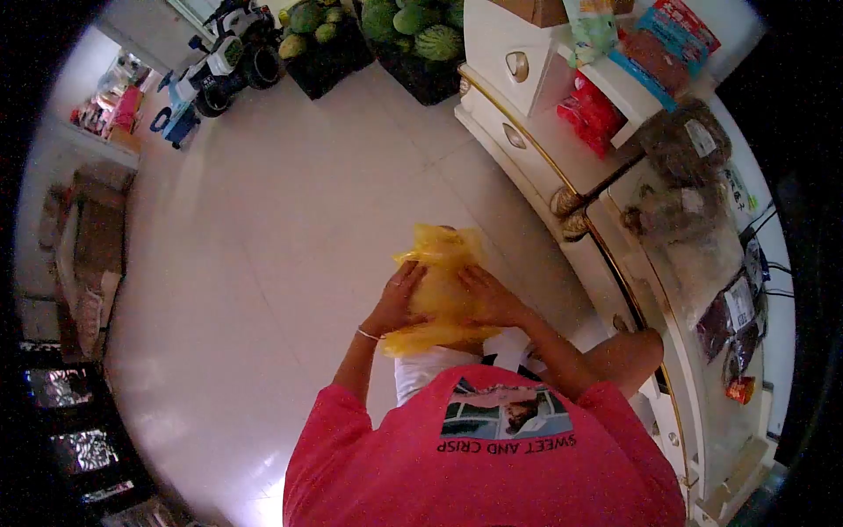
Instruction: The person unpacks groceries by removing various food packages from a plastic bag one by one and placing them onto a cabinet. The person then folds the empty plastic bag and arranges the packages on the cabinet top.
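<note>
A crumpled yellow plastic bag lies over my lap, its gathered upper end toward my knee and its lower edge bunched near my white shorts. My left hand rests on the bag's left side, fingers stretched out and apart. On the other side, my right hand lies flat on the bag with spread fingers. Both palms touch the plastic. What, if anything, is inside the bag cannot be made out.
To my right stands a cream cabinet with gold trim, bearing several packaged goods. Ahead are black crates of watermelons and a toy ride-on vehicle. Cardboard boxes stand at left on the tiled floor.
</note>
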`<state>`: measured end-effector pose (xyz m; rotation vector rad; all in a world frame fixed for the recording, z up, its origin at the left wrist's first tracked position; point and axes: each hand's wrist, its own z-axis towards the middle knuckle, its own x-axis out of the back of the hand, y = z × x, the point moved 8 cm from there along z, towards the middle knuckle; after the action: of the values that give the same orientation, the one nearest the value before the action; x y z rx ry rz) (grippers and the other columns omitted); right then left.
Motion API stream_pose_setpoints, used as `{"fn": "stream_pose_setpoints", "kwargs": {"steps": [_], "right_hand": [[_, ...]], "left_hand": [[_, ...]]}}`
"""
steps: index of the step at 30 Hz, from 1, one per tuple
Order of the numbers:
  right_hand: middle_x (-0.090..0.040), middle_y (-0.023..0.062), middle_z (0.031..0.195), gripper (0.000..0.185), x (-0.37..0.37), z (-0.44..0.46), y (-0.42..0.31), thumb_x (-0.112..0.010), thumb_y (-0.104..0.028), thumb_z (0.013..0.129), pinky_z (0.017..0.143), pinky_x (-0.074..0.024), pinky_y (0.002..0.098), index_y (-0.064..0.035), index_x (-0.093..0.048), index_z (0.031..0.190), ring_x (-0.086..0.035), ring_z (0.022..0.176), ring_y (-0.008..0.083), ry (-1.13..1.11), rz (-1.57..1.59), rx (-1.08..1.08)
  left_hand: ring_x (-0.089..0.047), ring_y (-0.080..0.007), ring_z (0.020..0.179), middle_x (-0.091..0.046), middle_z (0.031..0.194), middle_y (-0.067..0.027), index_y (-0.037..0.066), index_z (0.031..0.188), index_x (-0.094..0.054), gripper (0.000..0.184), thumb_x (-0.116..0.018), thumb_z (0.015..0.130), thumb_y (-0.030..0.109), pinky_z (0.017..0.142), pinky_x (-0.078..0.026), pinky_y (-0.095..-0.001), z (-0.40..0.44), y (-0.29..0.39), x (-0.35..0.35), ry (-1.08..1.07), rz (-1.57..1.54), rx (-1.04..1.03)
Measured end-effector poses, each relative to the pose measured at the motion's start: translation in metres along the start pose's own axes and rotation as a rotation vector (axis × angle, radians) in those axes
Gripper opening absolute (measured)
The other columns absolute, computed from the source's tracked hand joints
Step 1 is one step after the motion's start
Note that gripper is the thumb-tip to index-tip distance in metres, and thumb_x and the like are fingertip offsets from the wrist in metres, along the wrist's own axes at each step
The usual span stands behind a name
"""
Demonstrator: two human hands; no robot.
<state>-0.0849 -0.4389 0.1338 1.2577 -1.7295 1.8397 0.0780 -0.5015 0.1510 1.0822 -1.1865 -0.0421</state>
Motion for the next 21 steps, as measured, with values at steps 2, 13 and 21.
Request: {"fn": "stream_pose_setpoints", "kwargs": {"steps": [2,13,21], "right_hand": [[-0.025,0.02,0.144,0.09,0.0,0.0,0.008,-0.07,-0.043,0.071,0.109,-0.0203,0.039,-0.004,-0.026,0.139,-0.024,0.132,0.0361,-0.016,0.002,-0.002],[-0.057,0.0124,0.111,0.046,0.021,0.003,0.014,-0.071,-0.025,0.07,0.089,-0.0421,0.0404,-0.009,-0.058,0.111,-0.052,0.106,0.0339,-0.04,0.005,-0.042],[-0.059,0.0097,0.102,0.027,0.079,-0.026,0.046,-0.068,-0.009,0.071,0.089,-0.0416,0.0385,-0.0047,-0.058,0.096,-0.054,0.1,0.0261,0.323,1.001,-0.457]], "left_hand": [[-0.022,-0.0332,0.134,-0.027,0.145,-0.0118,0.011,0.14,-0.03,0.091,-0.076,0.067,0.04,0.108,-0.022,-0.0428,-0.001,-0.003,0.009,0.031,-0.152,-0.064],[-0.059,-0.0303,0.089,-0.061,0.102,-0.0107,0.002,0.107,-0.059,0.05,-0.079,0.066,0.022,0.081,-0.047,-0.0372,0.002,0.002,0.025,-0.2,-0.056,0.357],[-0.059,-0.0142,0.087,-0.065,0.091,-0.0042,0.0,0.104,-0.061,0.024,-0.065,0.083,0.011,0.077,-0.048,-0.0268,-0.015,0.063,0.045,-0.116,-0.667,0.281]]}}
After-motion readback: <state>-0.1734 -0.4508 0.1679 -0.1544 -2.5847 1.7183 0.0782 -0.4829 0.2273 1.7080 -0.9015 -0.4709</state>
